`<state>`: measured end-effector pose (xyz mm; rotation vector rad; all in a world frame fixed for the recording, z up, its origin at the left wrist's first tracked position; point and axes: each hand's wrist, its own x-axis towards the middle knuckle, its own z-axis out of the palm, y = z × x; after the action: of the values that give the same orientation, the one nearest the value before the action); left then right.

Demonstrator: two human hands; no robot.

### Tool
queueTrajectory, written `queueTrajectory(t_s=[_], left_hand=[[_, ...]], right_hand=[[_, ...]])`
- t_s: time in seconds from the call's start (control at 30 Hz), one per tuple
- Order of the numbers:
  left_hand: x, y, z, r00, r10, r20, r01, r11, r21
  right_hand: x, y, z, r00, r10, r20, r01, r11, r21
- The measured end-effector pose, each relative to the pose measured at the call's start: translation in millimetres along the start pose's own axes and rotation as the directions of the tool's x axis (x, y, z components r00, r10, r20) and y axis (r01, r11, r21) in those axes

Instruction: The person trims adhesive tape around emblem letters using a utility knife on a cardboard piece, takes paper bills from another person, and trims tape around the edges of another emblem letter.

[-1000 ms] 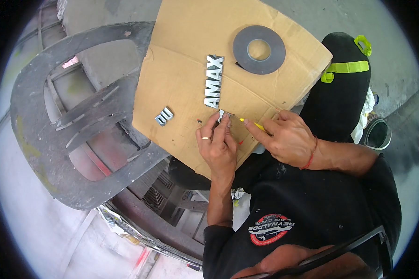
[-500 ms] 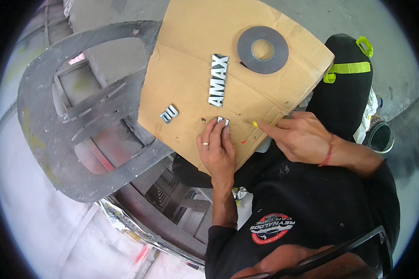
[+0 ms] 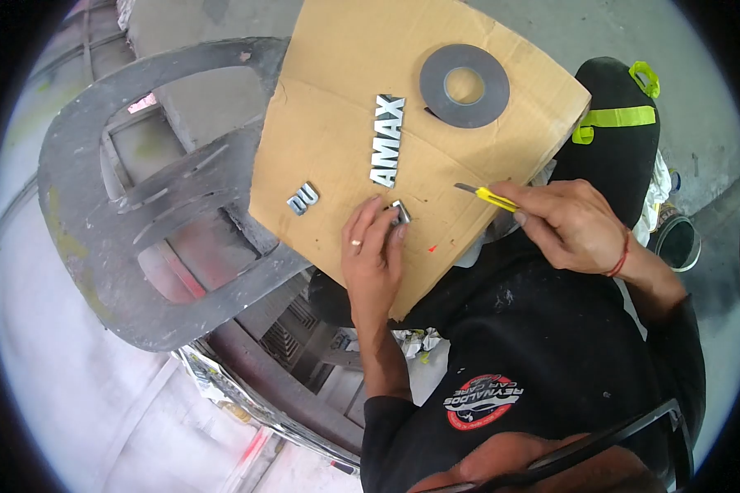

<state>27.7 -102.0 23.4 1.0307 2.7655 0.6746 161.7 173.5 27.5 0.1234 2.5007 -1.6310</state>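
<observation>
My left hand (image 3: 372, 251) rests on the cardboard (image 3: 329, 123), its fingers closed on a small chrome letter emblem (image 3: 400, 212) that they partly cover. In my right hand (image 3: 574, 223) is a yellow utility knife (image 3: 495, 198), its blade out and pointing left toward the emblem without touching it. Above lies a chrome "AMAX" emblem (image 3: 386, 141), with a smaller "DU" emblem (image 3: 302, 199) to the left. A roll of dark grey tape (image 3: 486, 85) lies flat near the upper right of the cardboard.
A dusty grey plastic chair (image 3: 74, 172) stands at the left. Beyond the cardboard's right edge is a black item with yellow-green tape (image 3: 621, 118). A dark container (image 3: 677, 241) sits on the floor at far right. A small red scrap (image 3: 432, 248) lies near my left hand.
My right hand has shifted right and turned, bringing the knife's blade into view. The small emblem in my left hand is now tilted.
</observation>
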Motion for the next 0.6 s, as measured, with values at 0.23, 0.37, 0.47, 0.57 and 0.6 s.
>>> queueTrajectory(t_s=[0.23,0.37,0.47,0.57,0.6], left_hand=[[-13,16,16,0.992,-0.118,-0.038,0.119,0.993,0.009],[-22,21,27,0.989,-0.102,-0.104,0.105,0.994,0.02],[-22,20,32,0.982,-0.114,-0.152,0.118,0.993,0.019],[-19,26,33,0.981,-0.101,-0.164,0.112,0.992,0.058],[-19,26,33,0.979,-0.106,-0.174,0.116,0.992,0.046]], right_hand=[[16,2,50,0.974,-0.179,-0.14,0.161,0.978,-0.135],[24,0,67,0.972,-0.219,-0.084,0.195,0.954,-0.229],[29,-1,74,0.968,-0.243,-0.064,0.22,0.943,-0.252],[34,-2,74,0.977,-0.212,-0.012,0.2,0.938,-0.285],[35,-1,76,0.974,-0.227,-0.012,0.216,0.941,-0.26]])
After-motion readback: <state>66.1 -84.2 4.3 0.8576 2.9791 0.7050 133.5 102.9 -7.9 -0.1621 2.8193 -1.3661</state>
